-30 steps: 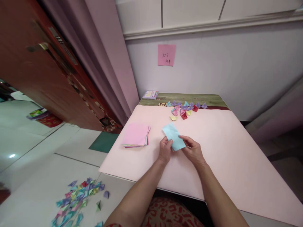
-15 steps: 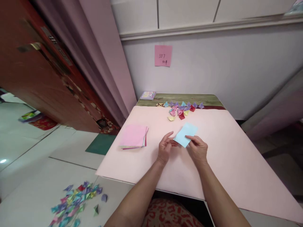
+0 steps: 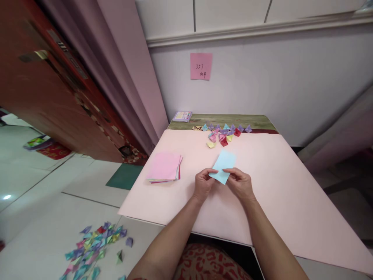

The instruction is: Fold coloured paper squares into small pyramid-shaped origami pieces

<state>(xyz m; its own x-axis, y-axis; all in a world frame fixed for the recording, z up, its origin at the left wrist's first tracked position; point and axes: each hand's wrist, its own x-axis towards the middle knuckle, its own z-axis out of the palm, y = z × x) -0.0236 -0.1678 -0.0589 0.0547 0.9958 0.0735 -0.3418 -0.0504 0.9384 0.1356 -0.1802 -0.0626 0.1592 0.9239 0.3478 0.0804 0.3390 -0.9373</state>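
Observation:
A folded light blue paper [image 3: 223, 165] lies over the pink table cover [image 3: 276, 182], its far end pointing away from me. My left hand [image 3: 203, 184] pinches its near left corner. My right hand [image 3: 241, 184] pinches its near right edge. Both hands rest on the cover close together, fingers closed on the paper. A stack of coloured paper squares [image 3: 164, 168], pink on top, lies to the left of my left hand.
Several small folded paper pieces [image 3: 223, 133] lie at the table's far edge, with a paper pack [image 3: 182, 116] at the far left corner. Many more folded pieces [image 3: 92, 249] are scattered on the floor at lower left. A pink note [image 3: 201, 66] sticks to the wall.
The blue paper was turned, first swinging right in my right hand while the left let go. Now both hands hold it again, centred.

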